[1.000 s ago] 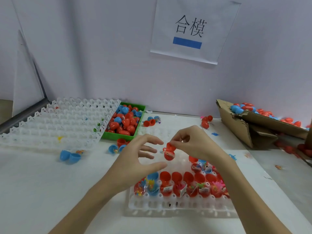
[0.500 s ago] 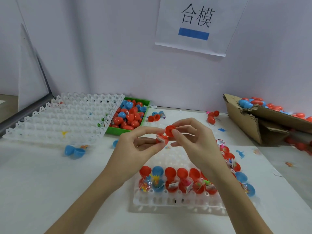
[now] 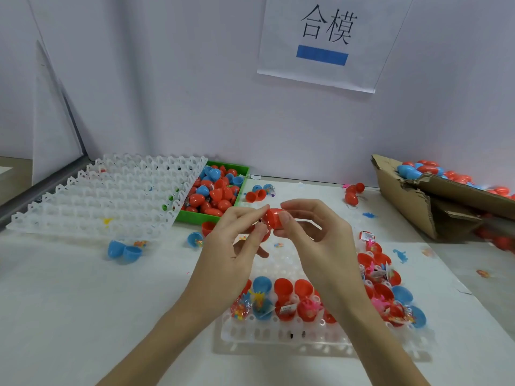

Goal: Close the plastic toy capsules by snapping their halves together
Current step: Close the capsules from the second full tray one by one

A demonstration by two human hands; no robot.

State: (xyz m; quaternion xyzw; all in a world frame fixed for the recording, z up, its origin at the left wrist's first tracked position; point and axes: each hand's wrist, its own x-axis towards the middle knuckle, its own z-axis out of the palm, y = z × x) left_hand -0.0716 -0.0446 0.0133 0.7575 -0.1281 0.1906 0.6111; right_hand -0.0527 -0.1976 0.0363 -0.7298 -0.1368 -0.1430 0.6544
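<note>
**Red capsule pinched between 2 hands above the near tray**

A red capsule is held in the air above the far end of the near white tray, between the fingertips of both hands. The right hand curls its thumb and forefinger round the capsule's rounded end. The left hand pinches the other end with thumb and forefinger; fingers cover the seam, so whether the 2 halves are fully snapped together cannot be told.

Beneath the wrists, the near white tray carries a row of open capsules, red and blue, with small packets and toys sitting in their lower halves. More open ones crowd the tray's right side.

To the left of the hands, a blue open capsule lies on the white table, just beside an empty white tray. Behind the hands, touching that empty tray's right edge, a green bin is heaped with closed red and blue capsules. A torn cardboard box at the far right holds more of them. A paper sign with 2 black characters and a blue bar hangs on the wall.
</note>
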